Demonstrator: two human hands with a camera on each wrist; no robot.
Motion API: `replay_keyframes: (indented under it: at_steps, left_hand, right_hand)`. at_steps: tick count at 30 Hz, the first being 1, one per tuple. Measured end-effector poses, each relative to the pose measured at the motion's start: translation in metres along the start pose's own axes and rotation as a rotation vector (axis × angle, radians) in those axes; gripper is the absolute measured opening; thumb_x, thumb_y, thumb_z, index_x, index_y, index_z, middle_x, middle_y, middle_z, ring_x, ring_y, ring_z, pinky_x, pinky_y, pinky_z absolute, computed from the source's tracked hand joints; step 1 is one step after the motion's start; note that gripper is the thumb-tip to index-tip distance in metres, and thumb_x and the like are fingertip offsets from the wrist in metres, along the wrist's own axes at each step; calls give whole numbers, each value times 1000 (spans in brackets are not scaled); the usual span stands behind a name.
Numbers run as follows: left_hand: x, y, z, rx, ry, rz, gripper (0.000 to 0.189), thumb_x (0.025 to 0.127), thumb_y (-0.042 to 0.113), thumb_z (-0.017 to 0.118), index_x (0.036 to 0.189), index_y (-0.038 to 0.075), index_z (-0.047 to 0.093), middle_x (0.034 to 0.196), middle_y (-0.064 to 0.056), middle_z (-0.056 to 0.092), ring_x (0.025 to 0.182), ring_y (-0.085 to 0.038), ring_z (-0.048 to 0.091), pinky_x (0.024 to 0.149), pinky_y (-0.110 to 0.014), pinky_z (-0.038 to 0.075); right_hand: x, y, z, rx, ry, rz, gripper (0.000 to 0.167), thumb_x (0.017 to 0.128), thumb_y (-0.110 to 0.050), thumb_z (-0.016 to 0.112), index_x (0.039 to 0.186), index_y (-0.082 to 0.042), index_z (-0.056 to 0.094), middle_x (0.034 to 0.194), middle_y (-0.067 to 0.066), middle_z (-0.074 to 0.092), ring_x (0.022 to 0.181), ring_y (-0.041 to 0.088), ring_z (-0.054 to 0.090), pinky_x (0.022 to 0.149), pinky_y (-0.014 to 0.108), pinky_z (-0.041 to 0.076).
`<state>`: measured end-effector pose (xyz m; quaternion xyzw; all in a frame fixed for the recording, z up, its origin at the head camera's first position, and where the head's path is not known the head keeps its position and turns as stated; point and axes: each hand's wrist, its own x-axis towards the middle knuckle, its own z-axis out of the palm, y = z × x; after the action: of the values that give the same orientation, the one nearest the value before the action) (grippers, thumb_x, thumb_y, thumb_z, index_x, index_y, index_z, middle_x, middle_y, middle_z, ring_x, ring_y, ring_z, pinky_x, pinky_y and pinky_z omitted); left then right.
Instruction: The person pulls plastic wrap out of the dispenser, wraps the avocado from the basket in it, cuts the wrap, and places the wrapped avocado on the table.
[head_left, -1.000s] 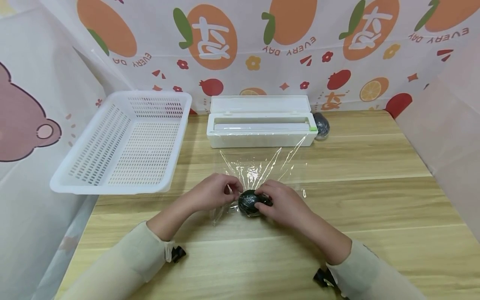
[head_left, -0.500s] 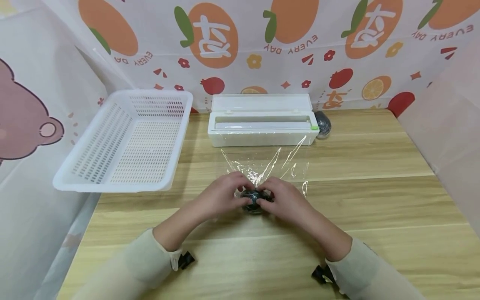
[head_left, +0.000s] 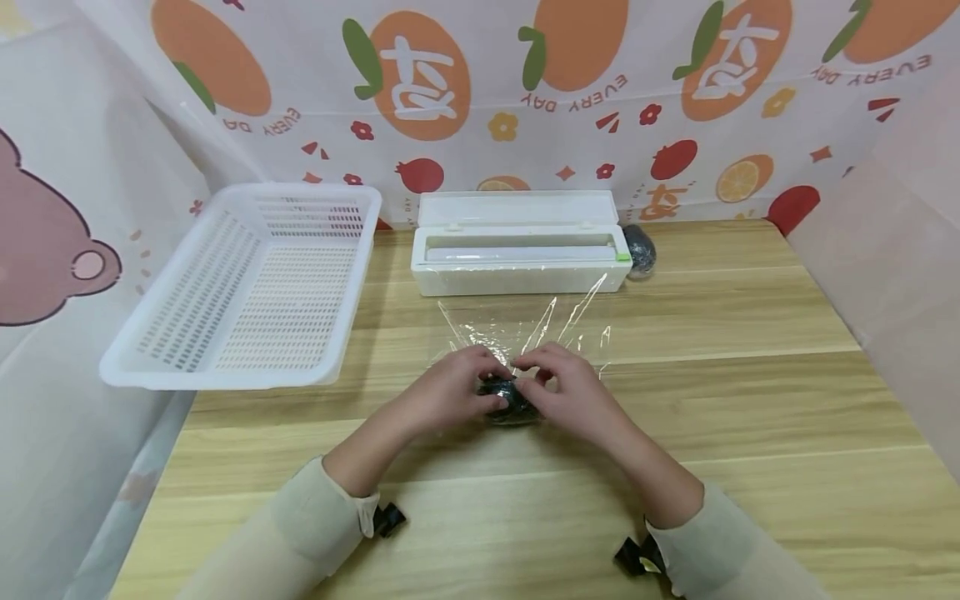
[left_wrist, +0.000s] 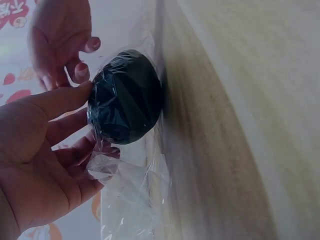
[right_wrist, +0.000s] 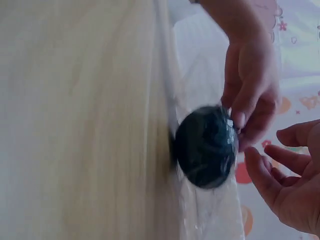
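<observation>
Pinching the near face of a dark green round object [head_left: 517, 412], the left hand [head_left: 456, 389] sets its thumb on one side and its curled fingers on the far side, at the gathered film. The right hand [head_left: 568, 390] is positioned just beside the object, thumb and fingers loosely bent and apart; the right wrist view shows a gap between its fingertips and the object.

The object is located between the two hands, low over the table [head_left: 750, 417], in a close wrapping of clear film [head_left: 510, 321]. The film extends from the object to the front of a long white box [head_left: 517, 281]. The box lid [head_left: 517, 208] is raised, a white roll [head_left: 517, 253] lies inside, and a green tab [head_left: 623, 257] sits at the right end.

A second dark wrapped object [head_left: 642, 252] stands just beside that end. A white perforated basket [head_left: 225, 380] is to the left. Fruit-printed fabric [head_left: 315, 50] hangs behind.
</observation>
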<state>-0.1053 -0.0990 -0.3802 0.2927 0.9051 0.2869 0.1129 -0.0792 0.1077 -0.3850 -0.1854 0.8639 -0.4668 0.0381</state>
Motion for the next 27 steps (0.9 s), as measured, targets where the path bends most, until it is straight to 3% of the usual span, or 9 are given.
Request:
replay_keyframes:
  at_steps: [4, 9, 18, 27]
  left_hand:
    - [-1, -4, -2, -44, -17, -25, 32, 83, 20, 80, 112, 13, 71, 105, 2, 64, 95, -14, 60, 85, -33, 52]
    - [-6, -12, -4, -106, -35, -10, 38, 81, 18, 81, 117, 14, 69, 109, 2, 64, 99, -14, 61, 87, -34, 53]
    - [-18, -22, -11, -89, -89, -48, 67, 70, 2, 84, 131, 17, 61, 123, 0, 64, 112, -19, 59, 98, -40, 49]
    - [-32, -40, -25, -17, -188, -139, 55, 78, 1, 75, 131, 11, 61, 97, 1, 68, 91, -14, 62, 84, -34, 51]
  right_hand:
    - [1, 0, 6, 60, -59, 49, 27, 92, -14, 68, 118, -15, 70, 110, 1, 62, 84, 16, 63, 60, 29, 56]
    - [6, 5, 7, -60, -52, 35, 24, 87, -19, 74, 111, -18, 73, 105, -3, 65, 87, 12, 61, 75, 34, 51]
    - [13, 8, 10, -164, -78, 44, 23, 83, -22, 79, 104, -16, 75, 97, -4, 65, 83, 12, 57, 71, 29, 49]
    - [18, 5, 11, -207, -72, 35, 21, 83, -25, 79, 100, -14, 76, 90, -4, 64, 70, 9, 53, 62, 26, 46]
